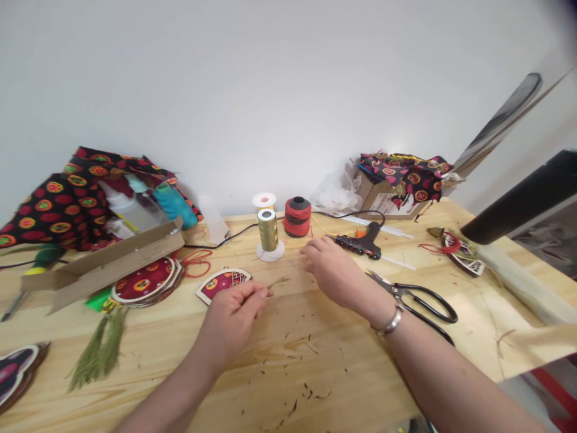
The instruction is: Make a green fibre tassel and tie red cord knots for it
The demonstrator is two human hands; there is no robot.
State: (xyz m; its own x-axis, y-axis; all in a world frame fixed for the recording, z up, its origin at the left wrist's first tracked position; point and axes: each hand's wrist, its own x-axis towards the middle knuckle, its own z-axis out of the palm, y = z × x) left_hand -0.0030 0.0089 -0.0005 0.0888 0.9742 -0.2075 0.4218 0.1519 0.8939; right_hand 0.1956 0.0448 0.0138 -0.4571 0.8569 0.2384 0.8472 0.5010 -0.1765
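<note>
My left hand (237, 310) is closed in a pinch over the middle of the table. A short tuft of gold-green thread (279, 281) sticks out from between its thumb and forefinger. Partly behind that hand lies a fan-shaped wooden pendant (220, 281) with patterned dark-red fabric. My right hand (329, 267), palm down and fingers loosely apart, is just in front of the red thread spool (297, 216). I see nothing in it, though its fingertips' undersides are hidden. Beside its wrist rest black-handled scissors (412, 297). A gold thread spool (268, 231) stands between the hands, farther back.
A black glue gun (363, 242) lies behind my right hand. At left are a cardboard tray (117, 258), stacked round pendants (146, 281) and green tassels (101, 349). A fabric-topped box (387, 195) sits at the back right. Dark scraps (293, 406) litter the front.
</note>
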